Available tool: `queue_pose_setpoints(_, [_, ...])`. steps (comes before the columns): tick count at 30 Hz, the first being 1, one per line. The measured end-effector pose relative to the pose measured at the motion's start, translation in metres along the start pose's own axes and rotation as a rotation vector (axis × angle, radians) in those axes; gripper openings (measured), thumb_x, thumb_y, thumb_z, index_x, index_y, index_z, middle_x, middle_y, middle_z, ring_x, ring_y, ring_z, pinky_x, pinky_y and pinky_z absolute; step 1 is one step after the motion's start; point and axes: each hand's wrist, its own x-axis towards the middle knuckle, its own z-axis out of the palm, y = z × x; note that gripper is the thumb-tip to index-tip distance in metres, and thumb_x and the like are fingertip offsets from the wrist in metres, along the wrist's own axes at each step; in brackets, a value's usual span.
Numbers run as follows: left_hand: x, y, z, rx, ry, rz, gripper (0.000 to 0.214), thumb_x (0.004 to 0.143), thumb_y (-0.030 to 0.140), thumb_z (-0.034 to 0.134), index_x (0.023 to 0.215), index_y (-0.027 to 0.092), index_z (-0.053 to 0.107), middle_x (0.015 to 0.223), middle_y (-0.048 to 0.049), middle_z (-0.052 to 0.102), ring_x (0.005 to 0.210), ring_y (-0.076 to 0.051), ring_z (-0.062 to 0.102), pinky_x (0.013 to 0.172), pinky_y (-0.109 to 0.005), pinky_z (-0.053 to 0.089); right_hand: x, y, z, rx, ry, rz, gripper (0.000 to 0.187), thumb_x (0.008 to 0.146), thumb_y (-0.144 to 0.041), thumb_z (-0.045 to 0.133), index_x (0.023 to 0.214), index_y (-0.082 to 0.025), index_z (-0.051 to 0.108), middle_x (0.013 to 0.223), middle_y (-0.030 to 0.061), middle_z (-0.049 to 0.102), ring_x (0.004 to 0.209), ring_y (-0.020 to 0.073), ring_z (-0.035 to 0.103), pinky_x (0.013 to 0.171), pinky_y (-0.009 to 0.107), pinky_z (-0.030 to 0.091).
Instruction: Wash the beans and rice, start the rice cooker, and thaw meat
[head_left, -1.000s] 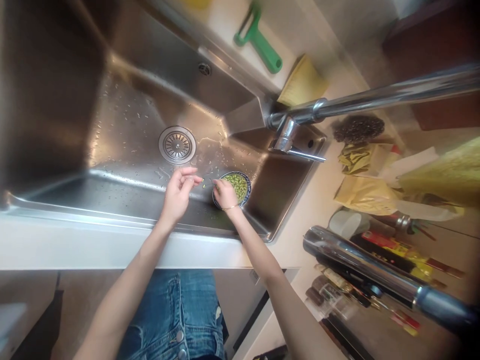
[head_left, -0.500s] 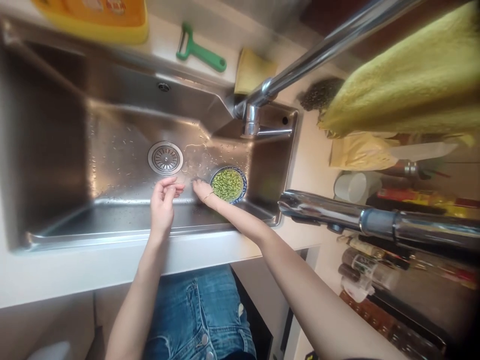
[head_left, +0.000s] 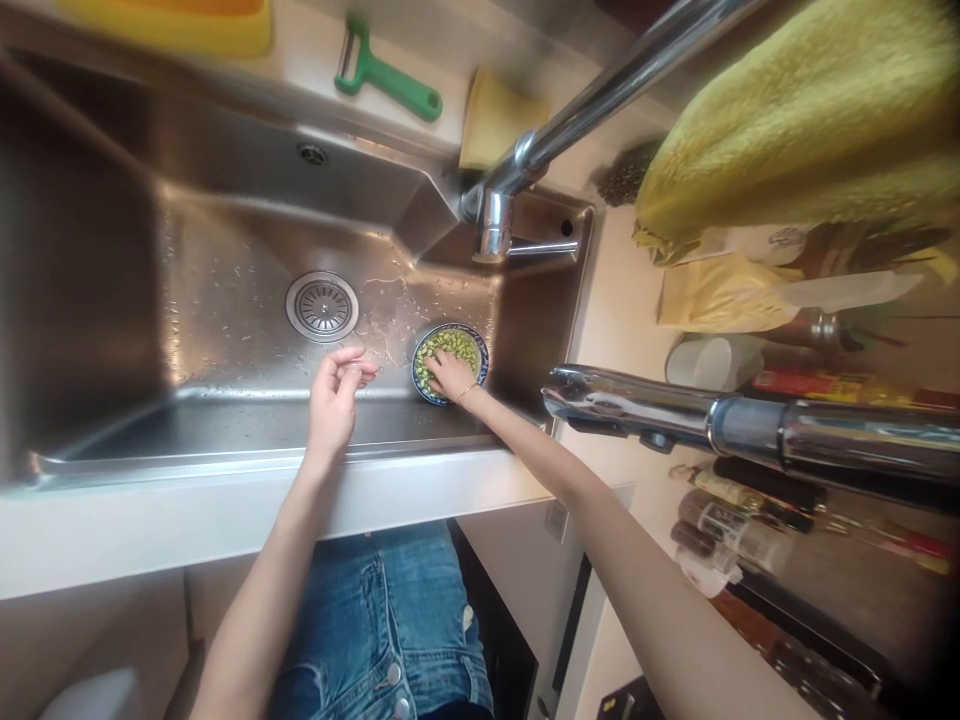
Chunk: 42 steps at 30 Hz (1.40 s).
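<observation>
A small blue-rimmed bowl (head_left: 477,350) of green beans (head_left: 451,344) sits on the floor of the steel sink (head_left: 225,270), right of the drain (head_left: 322,306). My right hand (head_left: 450,375) reaches into the bowl, fingers bent down among the beans; what they grip is hidden. My left hand (head_left: 334,398) hovers over the sink floor to the left of the bowl, its fingertips curled together in a pinch on something too small to name.
A tap (head_left: 525,170) stands behind the bowl. A green peeler (head_left: 386,75), a yellow sponge (head_left: 495,125) and a yellow tub (head_left: 172,20) lie behind the sink. Right: yellow towel (head_left: 795,120), steel rail (head_left: 750,425), bottles and jars (head_left: 750,520).
My right hand moved from the sink floor left of the bowl into the bowl. The left hand stayed in its pinch. The camera shifted a little.
</observation>
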Motion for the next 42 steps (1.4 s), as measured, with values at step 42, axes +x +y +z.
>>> queue_pose_setpoints(42, [-0.002, -0.004, 0.005, -0.015, -0.008, 0.002, 0.022, 0.083, 0.032, 0.061, 0.100, 0.018, 0.063, 0.085, -0.0050, 0.073, 0.079, -0.016, 0.066, 0.080, -0.031, 0.051, 0.029, 0.017, 0.034, -0.124, 0.107, -0.096, 0.048, 0.101, -0.036, 0.034, 0.139, -0.009, 0.047, 0.136, 0.0247, 0.052, 0.121, 0.0336, 0.051, 0.097, 0.046, 0.044])
